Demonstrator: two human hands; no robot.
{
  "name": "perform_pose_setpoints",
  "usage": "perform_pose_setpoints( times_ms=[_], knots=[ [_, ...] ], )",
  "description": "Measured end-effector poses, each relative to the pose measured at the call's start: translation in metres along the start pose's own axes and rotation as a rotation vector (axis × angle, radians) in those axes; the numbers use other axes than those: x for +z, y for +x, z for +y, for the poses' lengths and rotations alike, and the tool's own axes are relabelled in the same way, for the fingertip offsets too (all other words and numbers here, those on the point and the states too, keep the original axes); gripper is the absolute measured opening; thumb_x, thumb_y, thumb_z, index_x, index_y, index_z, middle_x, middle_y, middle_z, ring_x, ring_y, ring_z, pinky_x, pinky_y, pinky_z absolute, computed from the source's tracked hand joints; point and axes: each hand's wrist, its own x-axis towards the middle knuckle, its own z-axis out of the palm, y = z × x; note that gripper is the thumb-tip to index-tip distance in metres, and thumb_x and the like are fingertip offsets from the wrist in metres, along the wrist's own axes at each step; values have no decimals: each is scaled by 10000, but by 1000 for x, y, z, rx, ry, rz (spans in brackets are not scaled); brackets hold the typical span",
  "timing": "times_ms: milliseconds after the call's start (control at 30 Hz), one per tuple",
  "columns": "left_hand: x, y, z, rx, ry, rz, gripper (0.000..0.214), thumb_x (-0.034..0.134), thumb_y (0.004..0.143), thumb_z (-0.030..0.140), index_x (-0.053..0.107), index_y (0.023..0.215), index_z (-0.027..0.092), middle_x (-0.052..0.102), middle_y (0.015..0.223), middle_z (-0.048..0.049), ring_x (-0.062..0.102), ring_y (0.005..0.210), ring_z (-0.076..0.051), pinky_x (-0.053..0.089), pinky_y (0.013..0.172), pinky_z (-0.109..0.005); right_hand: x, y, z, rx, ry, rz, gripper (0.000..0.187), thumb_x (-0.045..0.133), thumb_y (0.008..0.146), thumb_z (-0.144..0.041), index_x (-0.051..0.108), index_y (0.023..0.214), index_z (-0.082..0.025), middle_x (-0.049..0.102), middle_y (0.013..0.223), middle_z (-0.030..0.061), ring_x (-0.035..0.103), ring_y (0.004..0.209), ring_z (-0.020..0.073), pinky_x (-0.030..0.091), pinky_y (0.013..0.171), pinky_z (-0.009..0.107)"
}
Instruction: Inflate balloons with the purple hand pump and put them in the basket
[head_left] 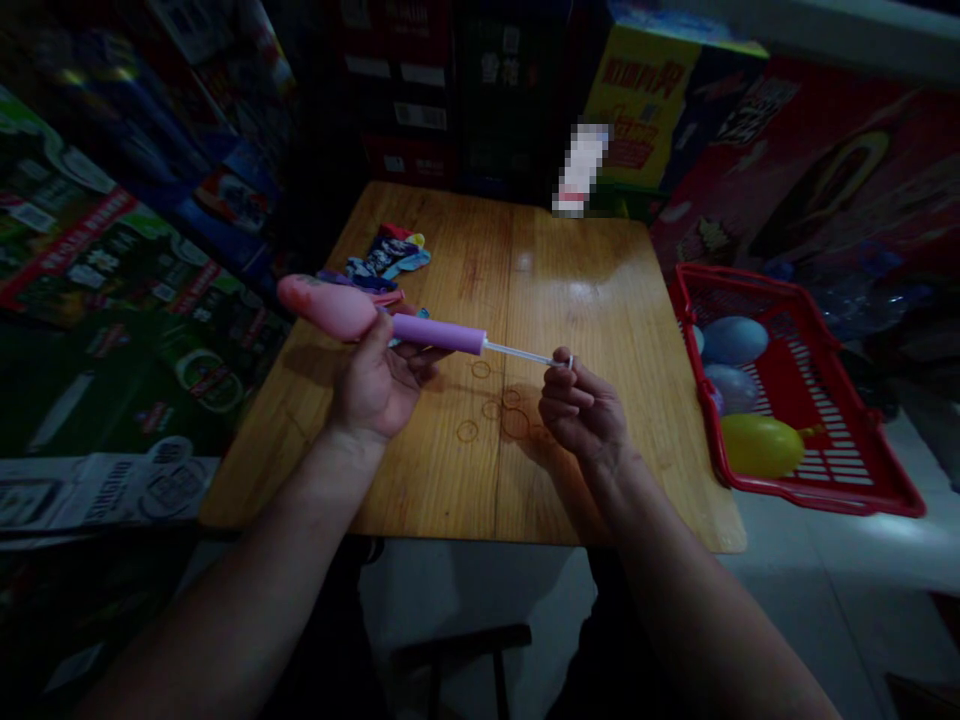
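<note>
You hold the purple balloon pump (442, 334) up over the wooden table (607, 490), between your two hands. It lies long from side to side, and its left end sits a bit higher in your view. That end points left, to the pink balloon (330, 308), whose fat end faces left too. Your left hand (379, 388) has its fingers clamped on the pump, right by the balloon. Your right hand (581, 405) has its fingers pinched on the small white handle (570, 363), and the thin white rod (521, 352) sticks out straight between. Rubber bands (459, 432) lie below. Floppy balloons (390, 255) lie farther back, and a red basket (817, 495) sits on your right
</note>
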Motion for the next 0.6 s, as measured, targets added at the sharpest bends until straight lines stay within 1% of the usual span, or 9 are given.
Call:
perform_pose_setpoints(
  times_ms=[67,200,333,367,433,533,600],
  knots=[
    [-1,-3,-3,-7,-6,-30,409,684,972,521,647,1266,238,797,1044,-76,801,901,-251,549,546,-220,0,0,5,-21,-1,-17,184,502,1049,-112,666,991,-174,640,700,-63,398,428,10,405,463,105],
    [5,-15,-17,-131,-9,-128,407,703,960,523,627,1247,246,796,1041,-79,800,907,-263,599,591,-264,2,3,27,22,-24,-1,127,557,1032,-137,670,990,-177,641,686,-58,405,424,19,403,454,125],
    [12,-20,-21,-108,5,-175,393,700,967,504,610,1245,241,792,1141,-114,792,967,-275,635,648,-307,2,8,37,37,46,60,127,548,1040,-124,665,1025,-171,698,748,-28,483,468,15,431,484,104],
    [13,-19,-21,-103,7,-174,384,695,971,498,611,1241,238,791,1145,-118,791,973,-277,636,652,-309,1,8,36,40,77,68,137,536,1044,-115,664,1036,-167,705,760,-23,500,479,11,437,493,96],
    [12,-15,-20,-111,4,-146,350,684,979,485,627,1209,227,798,1085,-108,795,935,-269,624,628,-290,-1,8,32,55,114,68,157,514,1048,-101,660,1056,-159,705,765,-24,512,485,6,436,491,87],
    [6,-5,-14,-123,-1,-88,293,636,1009,459,661,1161,209,793,957,-75,794,832,-239,591,570,-253,-2,7,19,79,64,52,173,492,1053,-100,655,1038,-155,679,737,-37,472,453,7,414,458,97],
    [2,1,-8,-87,4,-54,293,600,1029,453,671,1169,205,791,937,-67,793,815,-230,580,553,-241,-1,4,9,61,13,37,181,487,1057,-108,653,1008,-162,656,715,-53,429,431,4,399,448,100]
  ],
)
